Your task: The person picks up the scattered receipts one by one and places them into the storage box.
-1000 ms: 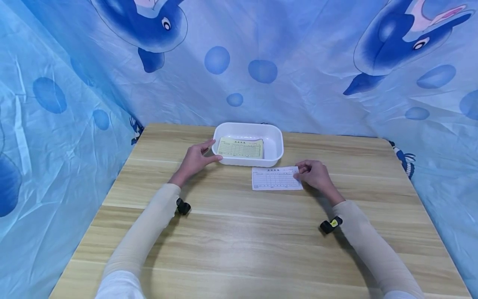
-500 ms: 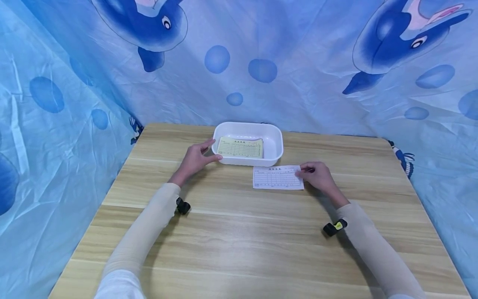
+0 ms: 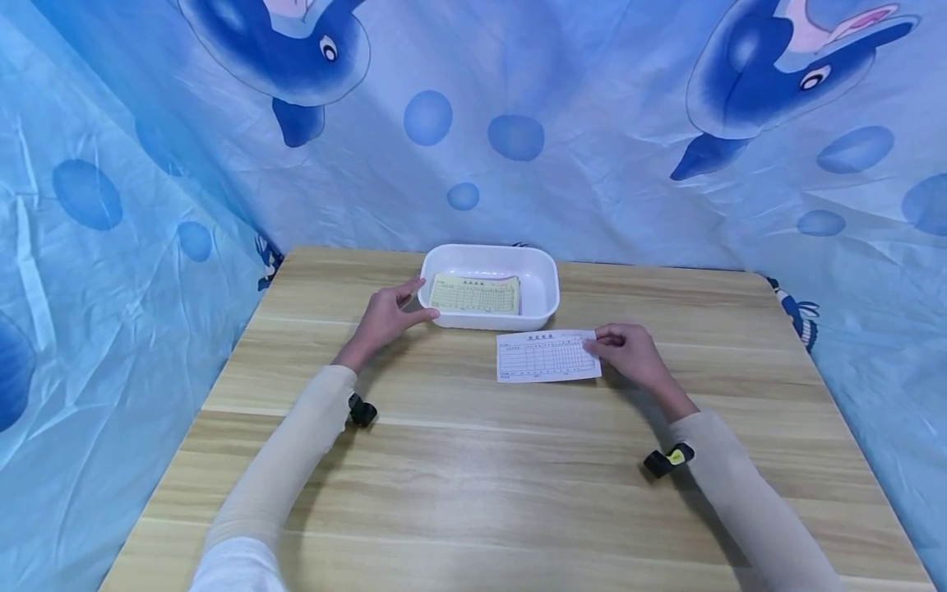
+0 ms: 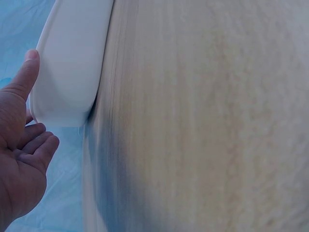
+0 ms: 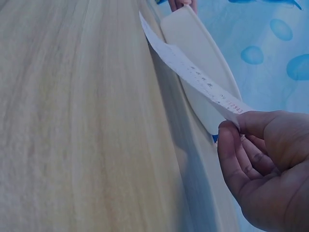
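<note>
At the table's far edge is a white plastic tray (image 3: 545,288) with a stack of yellow-green printed receipt slips (image 3: 476,296) lying in its left part. My left hand (image 3: 385,319) holds the tray by its left end; the left wrist view shows the thumb on the outer wall and a fingertip behind the rim. In front of the tray, my right hand (image 3: 630,355) pinches a white printed receipt slip (image 3: 543,358) by its right end, between thumb and forefinger. Seen in the right wrist view, this receipt slip (image 5: 193,77) bows and stands above the tabletop.
The wood-grain table (image 3: 444,460) spreads between both forearms. Blue curtains (image 3: 621,222) with a dolphin print hang directly behind the far edge and along the left side. Small black cameras (image 3: 362,409) are strapped to both wrists.
My right hand has shifted slightly right and toward me with the white receipt slip, whose free left end has swung a little nearer to me. My left hand and the tray stay put.
</note>
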Action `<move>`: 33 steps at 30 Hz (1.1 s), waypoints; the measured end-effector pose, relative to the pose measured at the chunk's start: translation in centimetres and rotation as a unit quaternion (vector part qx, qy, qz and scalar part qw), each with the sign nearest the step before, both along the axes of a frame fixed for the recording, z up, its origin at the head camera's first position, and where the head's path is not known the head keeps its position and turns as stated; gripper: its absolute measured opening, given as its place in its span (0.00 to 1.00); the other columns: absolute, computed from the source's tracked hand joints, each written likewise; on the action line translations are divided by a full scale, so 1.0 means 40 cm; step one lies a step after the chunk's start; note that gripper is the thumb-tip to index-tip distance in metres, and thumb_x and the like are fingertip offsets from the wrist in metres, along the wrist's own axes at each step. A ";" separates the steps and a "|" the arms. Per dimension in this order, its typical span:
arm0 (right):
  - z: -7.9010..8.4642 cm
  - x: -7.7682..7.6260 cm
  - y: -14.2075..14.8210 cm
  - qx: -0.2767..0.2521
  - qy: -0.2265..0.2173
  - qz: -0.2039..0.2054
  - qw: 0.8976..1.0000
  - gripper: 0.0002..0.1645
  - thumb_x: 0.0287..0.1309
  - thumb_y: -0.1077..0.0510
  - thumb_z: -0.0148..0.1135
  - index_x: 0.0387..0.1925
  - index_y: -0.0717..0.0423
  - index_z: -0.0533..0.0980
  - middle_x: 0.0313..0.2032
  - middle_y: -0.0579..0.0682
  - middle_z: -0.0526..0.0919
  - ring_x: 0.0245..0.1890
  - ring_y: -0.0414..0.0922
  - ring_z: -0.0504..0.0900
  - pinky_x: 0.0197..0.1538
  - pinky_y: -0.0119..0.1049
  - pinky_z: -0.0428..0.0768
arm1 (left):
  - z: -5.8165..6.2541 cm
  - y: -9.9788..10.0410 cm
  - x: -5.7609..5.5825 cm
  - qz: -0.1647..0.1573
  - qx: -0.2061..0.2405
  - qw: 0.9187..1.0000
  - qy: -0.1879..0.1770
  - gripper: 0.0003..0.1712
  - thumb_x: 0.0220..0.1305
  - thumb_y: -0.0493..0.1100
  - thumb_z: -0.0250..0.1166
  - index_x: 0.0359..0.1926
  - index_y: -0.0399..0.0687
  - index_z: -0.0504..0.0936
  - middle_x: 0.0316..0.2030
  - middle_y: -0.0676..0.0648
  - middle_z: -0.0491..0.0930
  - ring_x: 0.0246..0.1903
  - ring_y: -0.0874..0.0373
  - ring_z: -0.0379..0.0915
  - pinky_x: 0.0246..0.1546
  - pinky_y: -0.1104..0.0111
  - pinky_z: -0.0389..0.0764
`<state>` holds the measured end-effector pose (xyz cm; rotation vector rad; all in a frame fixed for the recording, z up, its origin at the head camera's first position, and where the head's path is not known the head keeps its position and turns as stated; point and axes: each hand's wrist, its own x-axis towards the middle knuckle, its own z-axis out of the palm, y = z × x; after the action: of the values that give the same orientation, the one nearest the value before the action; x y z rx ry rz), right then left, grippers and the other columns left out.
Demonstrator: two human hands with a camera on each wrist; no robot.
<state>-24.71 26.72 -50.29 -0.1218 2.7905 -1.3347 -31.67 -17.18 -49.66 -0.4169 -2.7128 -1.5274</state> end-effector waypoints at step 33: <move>0.124 -0.054 -0.076 -0.134 -0.011 -0.011 0.991 0.22 0.65 0.51 0.70 0.49 0.65 0.80 0.43 0.57 0.88 0.37 0.37 0.86 0.43 0.34 0.90 | -0.003 -0.002 0.001 0.000 0.003 1.000 0.002 0.49 0.54 0.57 0.79 0.71 0.43 0.71 0.73 0.45 0.66 0.71 0.49 0.65 0.70 0.61 0.73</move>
<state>-26.89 23.69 -45.35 -0.0849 2.5859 -1.6991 -31.63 -17.26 -49.78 -0.4190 -2.7050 -1.5337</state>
